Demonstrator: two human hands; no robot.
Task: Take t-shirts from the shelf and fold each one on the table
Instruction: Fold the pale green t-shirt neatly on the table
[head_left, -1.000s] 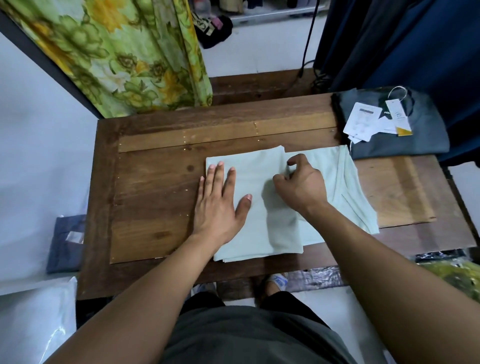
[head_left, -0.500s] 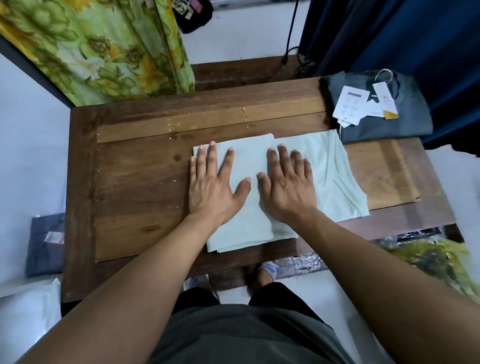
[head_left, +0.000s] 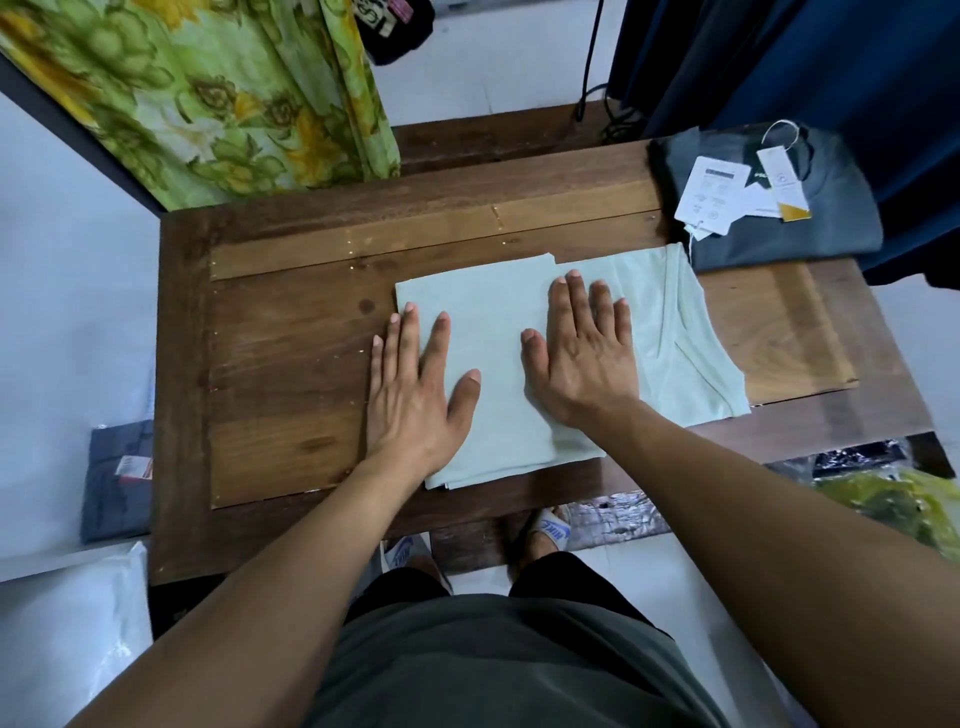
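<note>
A pale mint t-shirt (head_left: 498, 322) lies folded on the wooden table (head_left: 291, 364), its collar end spread to the right. My left hand (head_left: 415, 384) lies flat, fingers straight, across the shirt's left edge, half on the wood. My right hand (head_left: 582, 353) presses flat on the fold near the shirt's middle. A folded dark grey t-shirt (head_left: 810, 228) with white paper tags (head_left: 711, 195) sits at the table's far right corner.
A green floral curtain (head_left: 218, 93) hangs behind the table's far left. Dark blue cloth (head_left: 831, 62) hangs at the far right. A folded blue-grey garment (head_left: 117, 478) lies left of the table, and plastic packages (head_left: 883, 499) lie low on the right.
One second ago my right hand pinched the shirt's fold; it has since flattened onto the cloth. My left hand has slid left and nearer, to the shirt's left edge.
</note>
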